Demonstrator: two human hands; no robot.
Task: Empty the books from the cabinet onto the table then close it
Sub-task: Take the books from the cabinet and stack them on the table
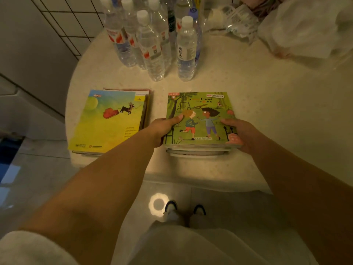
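Observation:
A stack of thin picture books with a green cover of two running children (200, 111) rests on the round pale table (267, 104) near its front edge. My left hand (164, 129) grips the stack's left side, thumb on the cover. My right hand (240, 132) grips its right side the same way. A second stack topped by a yellow-green cover with a dog and a red sled (108, 121) lies on the table to the left, untouched. The cabinet is not in view.
Several clear water bottles (152, 44) stand at the back of the table behind the stacks. A white plastic bag (305, 27) lies at the back right. A wire grid panel (63, 22) leans against the wall at the left. My feet (183, 209) stand on the tiled floor below the table edge.

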